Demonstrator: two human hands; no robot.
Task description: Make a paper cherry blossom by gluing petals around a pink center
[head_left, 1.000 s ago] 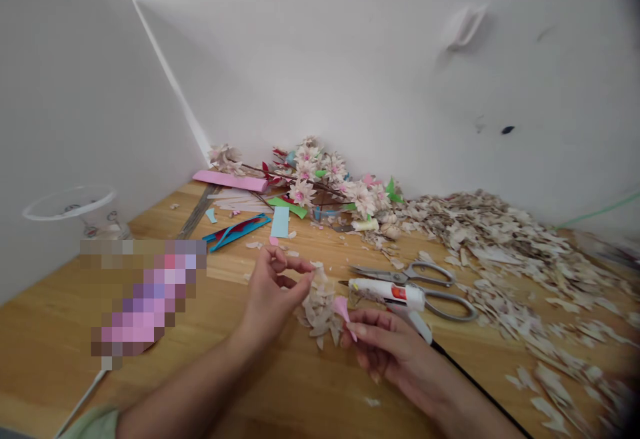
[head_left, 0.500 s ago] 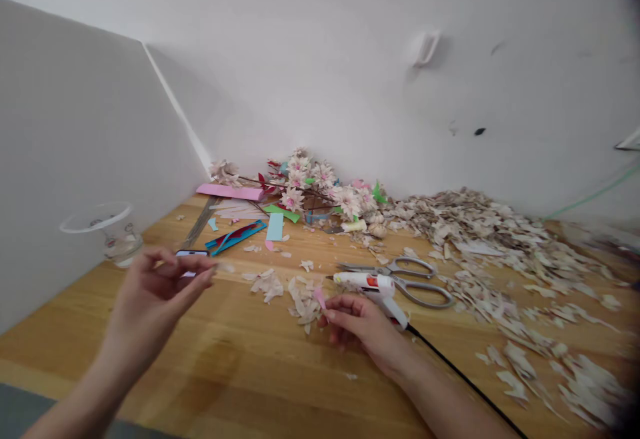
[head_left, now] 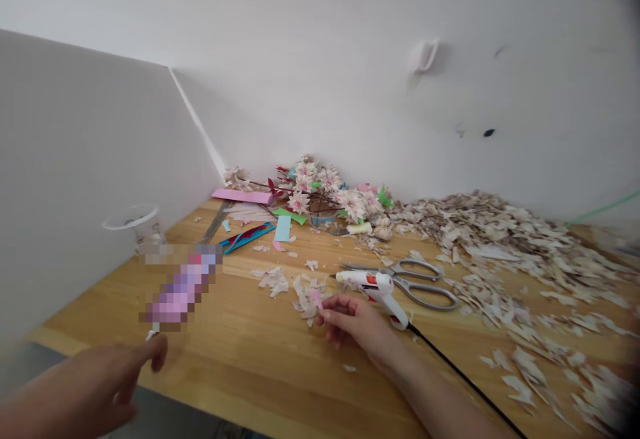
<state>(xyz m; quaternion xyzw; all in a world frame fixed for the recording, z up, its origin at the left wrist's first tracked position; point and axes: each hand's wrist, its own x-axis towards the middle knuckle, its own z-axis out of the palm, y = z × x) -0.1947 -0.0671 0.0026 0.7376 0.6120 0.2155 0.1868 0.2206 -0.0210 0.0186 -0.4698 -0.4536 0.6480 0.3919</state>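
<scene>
My right hand (head_left: 353,322) pinches a small pink paper piece (head_left: 317,298) between thumb and fingertips, just over a loose cluster of pale petals (head_left: 303,292). Right behind it lies a white hot glue gun (head_left: 367,282) with a black cord, and metal scissors (head_left: 419,284) rest beyond. My left hand (head_left: 100,382) is at the table's front left edge, fingers apart and the index finger bent, near the lower end of a pixelated phone (head_left: 181,287). A small white bit (head_left: 152,334) shows at that fingertip; whether the finger touches it I cannot tell.
Handmade flowers on stems (head_left: 310,186) lie against the back wall. A heap of dry pale petals (head_left: 480,232) spreads over the table's right side. At left stands a clear plastic cup (head_left: 133,219). Pink paper (head_left: 243,196) and blue strips (head_left: 247,238) lie between.
My left hand has dropped down and left, off the phone, which now shows in full but pixelated. The pale bit at its fingertips is gone from there. My right hand keeps the pink piece, almost still.
</scene>
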